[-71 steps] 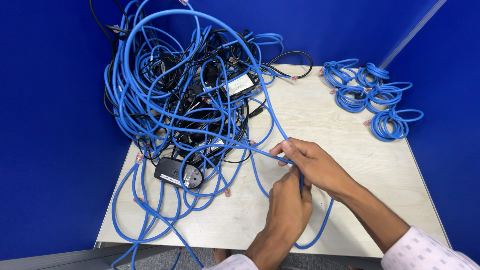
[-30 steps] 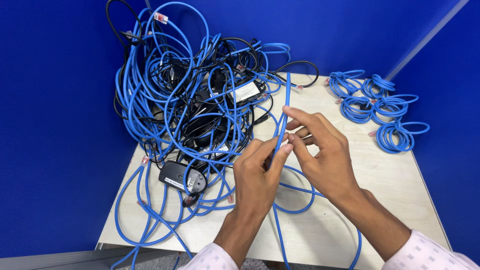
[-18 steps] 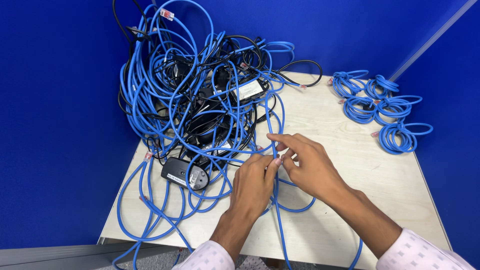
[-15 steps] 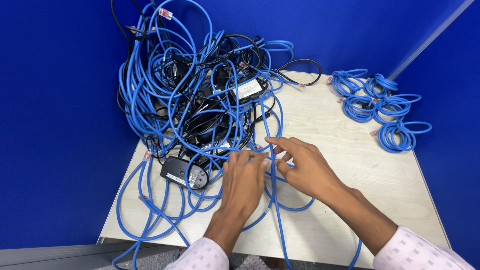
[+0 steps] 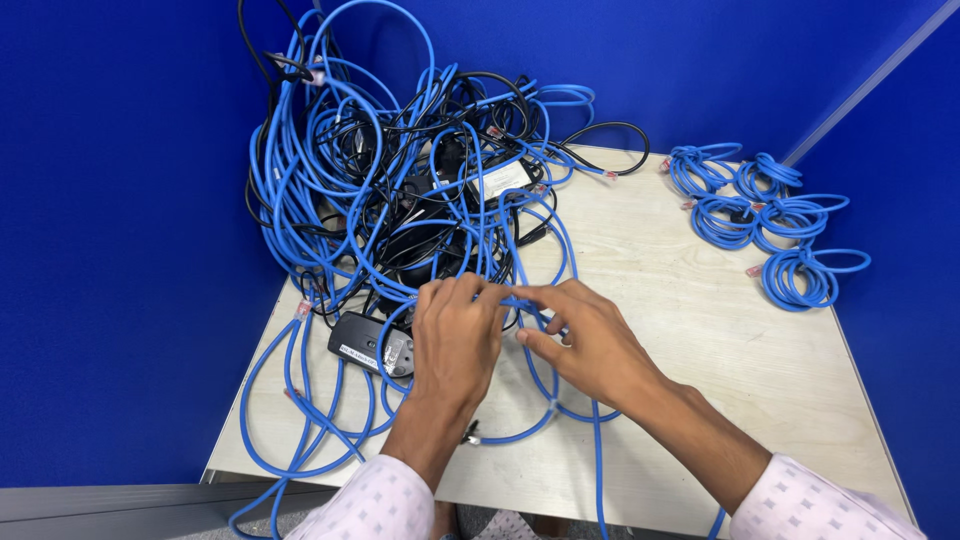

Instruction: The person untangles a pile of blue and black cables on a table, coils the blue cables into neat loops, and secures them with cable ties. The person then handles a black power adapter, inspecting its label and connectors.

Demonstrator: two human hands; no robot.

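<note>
Both my hands have dropped from chest height, where a second ago they held one strand up between them, down to the near edge of the tangle. My left hand (image 5: pixel 455 335) has slid furthest, moving away from my body so that its fingers now curl over the blue cable (image 5: pixel 520 300) right where it runs into the heap. My right hand (image 5: pixel 590 345) meets it there, thumb and forefinger closed in a pinch on that same strand, the other fingers loosely spread. Left-hand fingers are bent over the cable, but whether they fully clamp it I cannot tell; their tips are hidden from the head camera.

From the pinch, the cable loops toward me across the pale wooden table (image 5: pixel 700 350) and runs off the front edge between my arms. Behind my knuckles rises the big knot of blue cables (image 5: pixel 370 190), threaded with black leads. A black power adapter (image 5: pixel 372 345) lies just beside my left hand, touching the loops around it, and a second adapter with a white label (image 5: pixel 498 180) sits higher in the heap. Well apart, at the far right corner, lie the coiled blue cables (image 5: pixel 765 215), each bundled separately. By my judgement the lowered grip means the loose length has been followed back to the snarl.
</note>
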